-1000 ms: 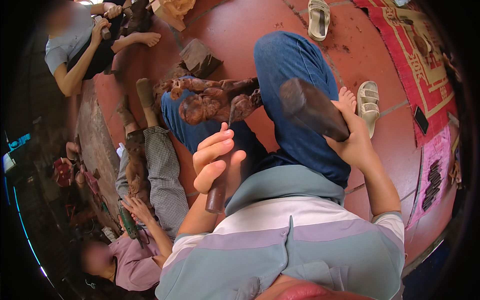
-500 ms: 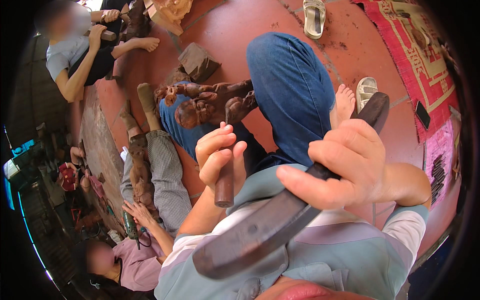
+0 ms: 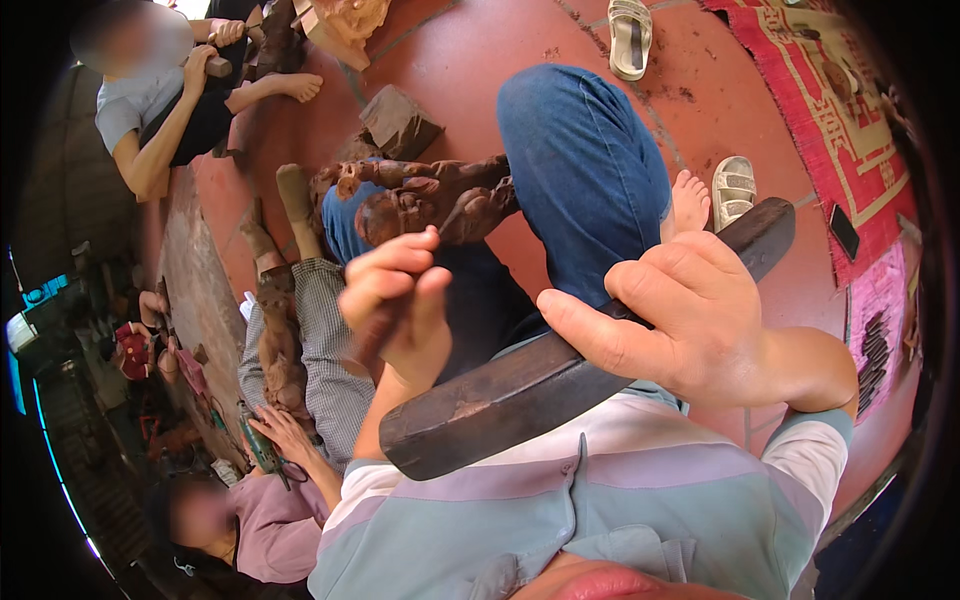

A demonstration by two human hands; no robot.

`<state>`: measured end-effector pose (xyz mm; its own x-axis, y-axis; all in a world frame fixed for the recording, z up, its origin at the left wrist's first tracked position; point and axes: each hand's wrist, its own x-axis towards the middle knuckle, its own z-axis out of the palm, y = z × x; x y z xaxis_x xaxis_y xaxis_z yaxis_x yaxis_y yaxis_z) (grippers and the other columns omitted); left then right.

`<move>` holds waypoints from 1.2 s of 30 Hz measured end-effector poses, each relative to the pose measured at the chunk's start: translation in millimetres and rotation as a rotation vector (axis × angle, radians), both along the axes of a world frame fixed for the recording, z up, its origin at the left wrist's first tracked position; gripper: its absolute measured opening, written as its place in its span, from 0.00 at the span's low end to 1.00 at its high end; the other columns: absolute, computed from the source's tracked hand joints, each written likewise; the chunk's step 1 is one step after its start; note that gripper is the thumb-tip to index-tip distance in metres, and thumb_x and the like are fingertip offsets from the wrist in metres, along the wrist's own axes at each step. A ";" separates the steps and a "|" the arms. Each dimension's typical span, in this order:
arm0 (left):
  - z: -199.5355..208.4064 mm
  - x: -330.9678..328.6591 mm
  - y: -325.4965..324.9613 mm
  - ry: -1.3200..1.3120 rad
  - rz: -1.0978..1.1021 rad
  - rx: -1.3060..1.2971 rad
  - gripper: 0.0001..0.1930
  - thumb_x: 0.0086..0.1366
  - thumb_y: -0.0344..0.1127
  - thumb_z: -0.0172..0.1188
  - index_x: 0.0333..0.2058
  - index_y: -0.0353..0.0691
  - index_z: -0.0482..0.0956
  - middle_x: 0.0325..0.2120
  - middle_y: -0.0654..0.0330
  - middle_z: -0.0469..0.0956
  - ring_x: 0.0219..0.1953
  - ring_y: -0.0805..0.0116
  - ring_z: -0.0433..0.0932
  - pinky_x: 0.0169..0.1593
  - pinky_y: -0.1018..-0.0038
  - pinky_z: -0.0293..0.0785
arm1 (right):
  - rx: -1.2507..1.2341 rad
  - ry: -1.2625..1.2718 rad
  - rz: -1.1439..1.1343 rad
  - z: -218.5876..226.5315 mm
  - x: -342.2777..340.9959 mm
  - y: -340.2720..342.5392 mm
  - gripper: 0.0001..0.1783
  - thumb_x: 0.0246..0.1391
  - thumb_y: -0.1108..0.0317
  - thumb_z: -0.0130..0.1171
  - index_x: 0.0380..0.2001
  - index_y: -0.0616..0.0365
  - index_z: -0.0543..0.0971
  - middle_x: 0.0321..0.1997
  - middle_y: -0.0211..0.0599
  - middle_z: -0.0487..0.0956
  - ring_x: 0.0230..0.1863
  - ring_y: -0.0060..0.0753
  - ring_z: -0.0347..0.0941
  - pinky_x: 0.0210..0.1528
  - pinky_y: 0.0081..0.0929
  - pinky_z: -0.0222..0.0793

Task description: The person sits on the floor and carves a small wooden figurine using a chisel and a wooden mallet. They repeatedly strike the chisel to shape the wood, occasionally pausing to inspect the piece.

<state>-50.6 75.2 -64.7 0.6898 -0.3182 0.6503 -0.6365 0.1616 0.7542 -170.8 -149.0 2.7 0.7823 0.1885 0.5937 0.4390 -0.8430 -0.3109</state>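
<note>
My left hand (image 3: pixel 398 285) is closed around the wooden handle of a carving chisel (image 3: pixel 376 336), whose lower end is smeared by motion. The chisel's tip is hard to make out near the carved wooden figure (image 3: pixel 462 208). That reddish-brown figure lies between my legs, with a rounded head and limb-like shapes showing. On the other side, my right hand (image 3: pixel 690 320) grips a long dark wooden mallet (image 3: pixel 505 408) around its middle, index finger stretched along it. The mallet's thick end lies across the front of my shirt, below the left hand and apart from the carving.
A rough wood block (image 3: pixel 398 122) sits beyond the carving. To the left, one co-worker holds a green power tool (image 3: pixel 262 450) by another carving (image 3: pixel 283 365); a second works at the upper left. A phone (image 3: pixel 845 232), sandals and several dark tools lie at right.
My left hand has shifted left and slightly up, and the chisel handle now slants down-left. The mallet's thick end has risen, so the mallet lies flatter.
</note>
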 end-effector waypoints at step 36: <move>47.8 22.8 -32.5 0.096 -0.060 0.011 0.15 0.64 0.25 0.62 0.46 0.40 0.67 0.35 0.57 0.74 0.40 0.67 0.78 0.41 0.71 0.76 | 0.781 0.278 -0.415 -46.0 -22.2 -39.7 0.30 0.43 0.84 0.67 0.53 0.62 0.74 0.39 0.35 0.78 0.40 0.26 0.75 0.47 0.25 0.70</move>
<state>-27.8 42.8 -16.9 0.7283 -0.3674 0.5784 -0.5508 0.1883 0.8131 -193.0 -188.6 -43.4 0.8309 -0.5131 0.2153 -0.0265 -0.4230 -0.9057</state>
